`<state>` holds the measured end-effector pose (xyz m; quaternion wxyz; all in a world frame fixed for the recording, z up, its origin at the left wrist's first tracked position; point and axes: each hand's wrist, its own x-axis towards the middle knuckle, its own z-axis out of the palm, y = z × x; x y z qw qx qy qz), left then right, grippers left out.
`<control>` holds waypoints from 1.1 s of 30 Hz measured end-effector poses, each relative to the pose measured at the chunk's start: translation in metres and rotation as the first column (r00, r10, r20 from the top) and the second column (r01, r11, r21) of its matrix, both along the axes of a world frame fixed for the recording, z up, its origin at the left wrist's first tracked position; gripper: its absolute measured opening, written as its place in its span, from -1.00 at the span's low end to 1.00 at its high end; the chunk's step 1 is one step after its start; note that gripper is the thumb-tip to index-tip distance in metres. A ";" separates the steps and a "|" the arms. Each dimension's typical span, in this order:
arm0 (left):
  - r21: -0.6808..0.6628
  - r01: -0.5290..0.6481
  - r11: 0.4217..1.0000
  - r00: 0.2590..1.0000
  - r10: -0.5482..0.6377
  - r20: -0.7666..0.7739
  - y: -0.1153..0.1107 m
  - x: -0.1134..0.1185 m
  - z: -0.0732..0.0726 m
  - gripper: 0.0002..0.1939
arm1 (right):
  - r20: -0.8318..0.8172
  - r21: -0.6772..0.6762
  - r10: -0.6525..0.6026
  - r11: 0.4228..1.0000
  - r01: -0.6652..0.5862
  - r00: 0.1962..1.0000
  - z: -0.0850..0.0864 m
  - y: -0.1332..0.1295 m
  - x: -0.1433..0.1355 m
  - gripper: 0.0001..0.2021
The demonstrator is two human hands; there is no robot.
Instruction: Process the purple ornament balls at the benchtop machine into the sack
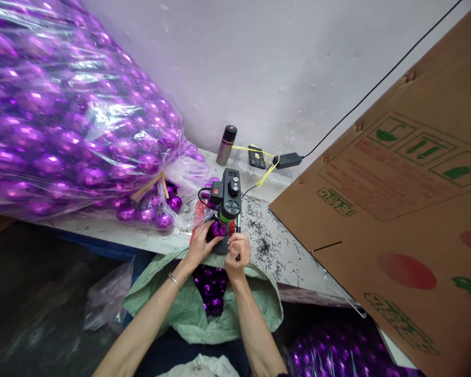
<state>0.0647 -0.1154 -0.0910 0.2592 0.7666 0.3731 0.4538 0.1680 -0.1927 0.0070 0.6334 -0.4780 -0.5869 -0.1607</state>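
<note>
My left hand (pixel 201 242) holds a shiny purple ball (pixel 219 229) under the head of a small black benchtop machine (pixel 230 195) on the white table (pixel 149 238). My right hand (pixel 237 253) is closed around the machine's thin lever handle, just right of the ball. A bracelet sits on my left wrist. Below my hands, an open green woven sack (pixel 188 309) holds several more purple balls (pixel 210 288).
A huge clear plastic bag of purple balls (pixel 63 120) fills the left. A large cardboard box (pixel 396 209) leans at the right. A flask (pixel 226 144), a power adapter (pixel 287 159) and cables stand by the wall. Dark shavings litter the table. Another bag of balls (pixel 329 351) lies lower right.
</note>
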 end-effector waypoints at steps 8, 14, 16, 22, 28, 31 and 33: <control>0.259 0.038 0.965 0.994 -0.011 -0.107 -0.064 -0.025 -0.013 -0.47 | -0.134 -0.170 0.049 0.983 -0.072 0.990 0.056 -0.006 0.005 -0.70; 0.374 -0.099 0.922 0.956 0.192 -0.220 -0.022 -0.054 0.022 -0.56 | -0.043 -0.107 0.047 0.993 -0.051 0.998 0.033 -0.008 0.002 -0.69; 0.313 -0.258 0.914 0.874 0.359 -0.329 0.018 -0.059 0.046 -0.59 | -0.038 -0.088 0.054 0.994 -0.057 0.998 0.032 -0.008 0.001 -0.69; 0.044 -0.437 0.898 0.563 0.311 -0.766 0.092 -0.065 0.089 -0.49 | -0.015 -0.098 0.065 0.993 -0.067 0.998 0.033 -0.009 0.003 -0.70; -0.268 -0.329 0.905 0.928 0.256 -0.271 0.074 -0.074 0.086 -0.31 | -0.018 -0.101 0.067 0.993 -0.069 0.998 0.036 -0.009 0.004 -0.70; -0.595 -0.034 0.803 0.913 0.266 0.308 0.046 -0.076 0.077 -0.27 | -0.055 -0.119 0.060 0.991 -0.066 0.997 0.045 -0.008 0.003 -0.69; -0.692 0.213 0.690 0.786 0.299 0.540 0.025 -0.073 0.071 -0.38 | -0.093 -0.133 0.058 0.989 -0.070 0.994 0.053 -0.007 0.003 -0.68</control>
